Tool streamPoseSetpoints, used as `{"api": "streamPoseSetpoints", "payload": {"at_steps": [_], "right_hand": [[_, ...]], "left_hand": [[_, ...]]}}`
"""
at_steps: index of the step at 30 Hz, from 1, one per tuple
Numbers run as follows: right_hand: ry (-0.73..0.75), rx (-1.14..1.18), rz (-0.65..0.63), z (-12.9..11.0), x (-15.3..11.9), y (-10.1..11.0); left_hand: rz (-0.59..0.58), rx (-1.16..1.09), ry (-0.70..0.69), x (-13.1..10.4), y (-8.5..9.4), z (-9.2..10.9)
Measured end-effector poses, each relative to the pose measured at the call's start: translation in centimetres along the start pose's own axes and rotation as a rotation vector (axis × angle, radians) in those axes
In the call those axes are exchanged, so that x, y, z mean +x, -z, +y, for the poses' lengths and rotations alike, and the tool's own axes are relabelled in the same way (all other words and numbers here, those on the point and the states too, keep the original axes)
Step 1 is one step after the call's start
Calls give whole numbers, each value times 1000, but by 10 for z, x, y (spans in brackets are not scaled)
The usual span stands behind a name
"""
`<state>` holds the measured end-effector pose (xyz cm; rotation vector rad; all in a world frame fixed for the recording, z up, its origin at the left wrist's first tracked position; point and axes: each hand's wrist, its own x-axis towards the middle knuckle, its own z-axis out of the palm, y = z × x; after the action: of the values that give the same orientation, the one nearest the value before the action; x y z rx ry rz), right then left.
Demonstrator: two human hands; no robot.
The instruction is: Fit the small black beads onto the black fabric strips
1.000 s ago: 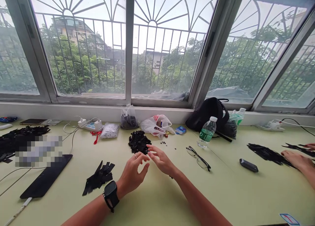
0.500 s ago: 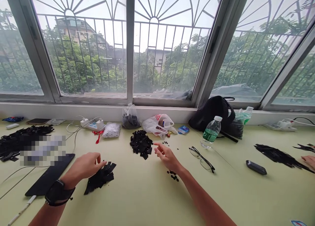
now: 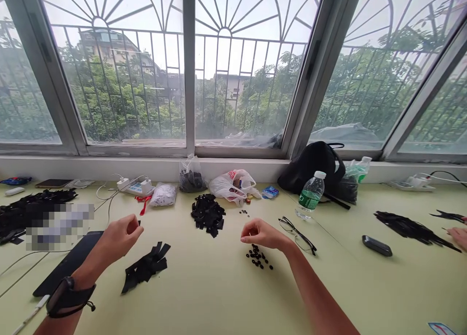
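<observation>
Pinching a dark sliver in the left hand, left of the black pile and slightly nearer the camera. Curling the right hand right of the pile, by a scatter of black discs (can't tell if holding one, too small to make out). Seeing loose black strips lying front-left of the pile. Going outward, seeing glasses and a water bottle to the pile's right, a plastic bag just behind it, a black bag behind-right.
</observation>
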<state>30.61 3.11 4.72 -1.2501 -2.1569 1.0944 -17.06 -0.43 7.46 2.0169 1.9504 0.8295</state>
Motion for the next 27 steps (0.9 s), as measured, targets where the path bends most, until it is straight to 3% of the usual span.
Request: {"api": "streamPoseSetpoints", "payload": {"at_steps": [3,7,10,14,20,27], "right_hand": [[-17,-13,-70,-2,-8,8],[-96,-22,-123,1,-13,16],[-134,2,-102,8,-16,23],[-185,15,-102,15,-19,29],[-173,-3,-118,15,-17,25],[-230,29,-120,20,-14,22]], "left_hand": [[-15,-195,-26,-1,5,16],[-163,-518,-69,-4,-5,47],[-262,-665,-102,-4,-24,73],[-404,-860,-90,-3,-63,97],[-489,-1061,36,-7,-116,96],[-576,-1213,78,-14,-121,91]]}}
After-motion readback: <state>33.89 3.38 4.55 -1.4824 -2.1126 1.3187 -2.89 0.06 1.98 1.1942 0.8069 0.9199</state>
